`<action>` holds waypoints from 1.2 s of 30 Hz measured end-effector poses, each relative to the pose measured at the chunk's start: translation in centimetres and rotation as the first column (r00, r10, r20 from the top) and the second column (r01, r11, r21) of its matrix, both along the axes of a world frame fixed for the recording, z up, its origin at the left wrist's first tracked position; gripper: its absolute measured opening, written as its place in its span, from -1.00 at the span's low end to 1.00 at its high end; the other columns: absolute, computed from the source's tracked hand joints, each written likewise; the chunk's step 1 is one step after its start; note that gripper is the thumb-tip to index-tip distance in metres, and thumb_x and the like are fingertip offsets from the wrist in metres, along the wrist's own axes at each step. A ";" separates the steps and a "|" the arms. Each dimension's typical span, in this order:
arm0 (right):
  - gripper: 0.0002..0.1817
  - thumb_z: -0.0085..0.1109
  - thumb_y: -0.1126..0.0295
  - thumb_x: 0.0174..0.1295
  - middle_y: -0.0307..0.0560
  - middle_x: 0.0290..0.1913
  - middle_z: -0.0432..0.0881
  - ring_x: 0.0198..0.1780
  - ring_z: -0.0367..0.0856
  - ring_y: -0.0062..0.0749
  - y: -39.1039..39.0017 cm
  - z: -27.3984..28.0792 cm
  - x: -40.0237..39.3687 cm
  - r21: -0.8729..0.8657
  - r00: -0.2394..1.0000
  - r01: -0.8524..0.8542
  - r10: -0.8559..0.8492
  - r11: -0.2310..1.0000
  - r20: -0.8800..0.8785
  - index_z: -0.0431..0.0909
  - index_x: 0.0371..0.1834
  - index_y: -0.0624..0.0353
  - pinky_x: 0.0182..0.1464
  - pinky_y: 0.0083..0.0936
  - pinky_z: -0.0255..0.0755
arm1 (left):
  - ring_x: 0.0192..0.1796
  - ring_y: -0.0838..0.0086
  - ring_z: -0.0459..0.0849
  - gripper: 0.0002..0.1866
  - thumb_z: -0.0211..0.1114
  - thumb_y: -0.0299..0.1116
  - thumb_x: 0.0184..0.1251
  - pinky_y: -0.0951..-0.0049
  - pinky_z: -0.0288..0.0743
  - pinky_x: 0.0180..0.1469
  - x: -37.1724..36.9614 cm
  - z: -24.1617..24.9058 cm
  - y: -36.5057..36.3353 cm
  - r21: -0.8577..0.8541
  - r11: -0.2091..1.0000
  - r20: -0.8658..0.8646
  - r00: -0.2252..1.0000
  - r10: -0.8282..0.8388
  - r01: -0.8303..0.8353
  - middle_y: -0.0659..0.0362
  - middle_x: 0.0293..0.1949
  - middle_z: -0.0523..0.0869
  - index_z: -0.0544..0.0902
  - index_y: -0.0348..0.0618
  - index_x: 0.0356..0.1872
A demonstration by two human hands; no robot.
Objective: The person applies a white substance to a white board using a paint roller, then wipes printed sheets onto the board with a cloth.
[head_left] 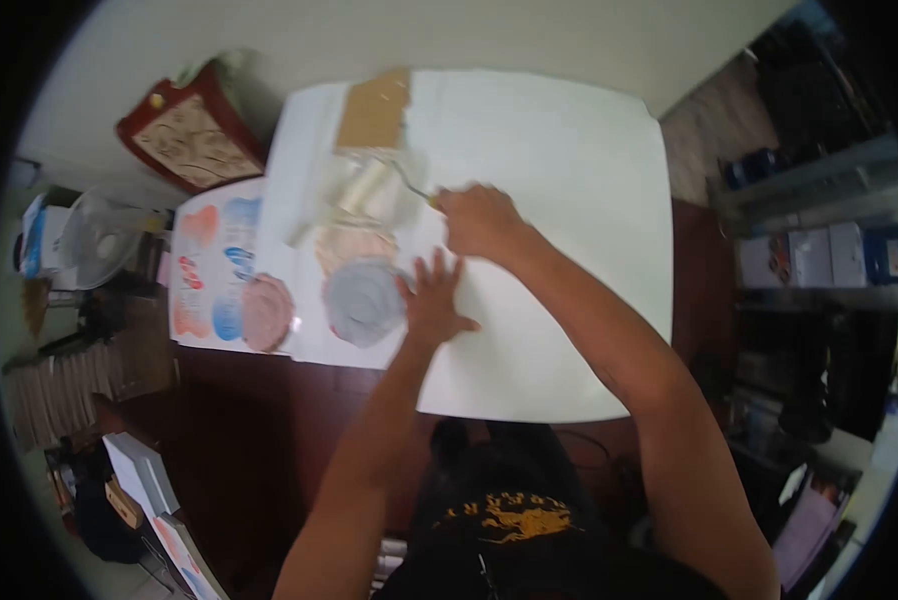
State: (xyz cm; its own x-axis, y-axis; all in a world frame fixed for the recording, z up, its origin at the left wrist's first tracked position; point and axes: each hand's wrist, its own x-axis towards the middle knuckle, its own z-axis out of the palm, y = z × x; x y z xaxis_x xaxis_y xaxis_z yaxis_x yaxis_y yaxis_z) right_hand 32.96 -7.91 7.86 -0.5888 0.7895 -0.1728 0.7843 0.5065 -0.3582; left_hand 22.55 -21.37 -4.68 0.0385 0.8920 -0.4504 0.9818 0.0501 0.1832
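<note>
Viewed remotely through the head camera, I record a brown counter (704,270), mostly covered by a large white sheet (559,140). A printed sheet (199,290) with pink and blue patches lies at the counter's left end, adjoining the white sheet's left edge. In the left half of the white sheet, toward its far edge, I find a pale bundle (367,190), seemingly in clear plastic; blur hides its contents.

I note the left hand (434,307) with fingers spread apart, palm down on the white sheet, left of its middle. The fingertips reach the rim of a grey round item (366,300) near the sheet's near-left corner; whether they touch it I cannot tell. The right hand (481,220) is clamped on the handle of a tool (415,188), beyond and to the right of the left hand.

A piece of brown cardboard (374,110) lies at the far edge, just beyond the bundle. A pinkish round item (267,312) sits near the printed sheet's near-right corner. A peach-coloured piece (357,246) lies between bundle and grey item. The tool's thin, bent rod points toward the bundle; contact I cannot confirm.
</note>
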 end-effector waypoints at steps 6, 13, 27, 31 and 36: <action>-0.52 0.30 0.20 0.37 0.04 0.02 0.72 -0.11 0.67 -0.34 4.0 -2.3 8.1 -0.121 0.767 0.173 -0.210 0.978 -0.606 0.59 0.31 0.11 -0.04 -0.46 0.56 | 0.67 -0.08 -0.19 0.35 0.65 0.13 -0.19 -0.45 -0.30 0.52 0.6 3.1 0.3 -0.035 0.998 0.043 0.998 0.050 -0.048 0.08 0.68 -0.15 -0.07 0.37 0.65; -0.80 0.35 0.45 0.18 -0.12 -0.28 0.63 -0.35 0.59 -0.28 -12.0 -8.2 24.8 -0.044 0.853 0.469 -0.466 0.882 -0.234 0.80 -0.14 -0.01 -0.26 -0.38 0.50 | 0.68 -0.04 -0.19 0.32 0.67 0.07 -0.20 -0.37 -0.29 0.56 0.9 3.4 0.5 -0.045 0.996 0.052 0.996 0.079 -0.077 0.12 0.68 -0.12 -0.01 0.39 0.64; -0.90 0.41 0.52 0.12 -0.14 -0.26 0.65 -0.31 0.67 -0.26 -13.7 -11.0 25.6 -0.043 0.662 0.712 -0.691 0.700 -0.291 0.69 -0.31 0.18 -0.16 -0.31 0.46 | 0.68 0.00 -0.19 0.36 0.70 0.02 -0.22 -0.34 -0.30 0.56 1.4 3.7 0.8 -0.072 0.995 -0.002 0.997 0.071 -0.071 0.14 0.68 -0.15 -0.05 0.45 0.64; -0.91 0.39 0.56 0.08 -0.13 -0.28 0.64 -0.33 0.66 -0.31 -13.5 -11.1 25.7 -0.023 0.749 0.652 -0.648 0.758 -0.138 0.68 -0.35 0.19 -0.25 -0.34 0.48 | 0.68 0.00 -0.18 0.36 0.70 0.02 -0.23 -0.34 -0.29 0.56 1.5 3.8 0.8 -0.073 0.994 -0.010 0.997 0.076 -0.076 0.15 0.68 -0.15 -0.04 0.46 0.64; -0.88 0.25 0.66 0.04 -0.17 -0.34 0.58 -0.42 0.53 -0.43 -13.9 -9.7 26.1 -0.173 0.671 0.650 -0.666 0.740 -0.325 0.66 -0.40 0.20 -0.34 -0.46 0.43 | 0.68 0.00 -0.18 0.36 0.70 0.04 -0.24 -0.34 -0.30 0.57 1.5 3.8 0.7 -0.069 0.994 -0.001 0.997 0.082 -0.082 0.14 0.68 -0.13 -0.03 0.43 0.64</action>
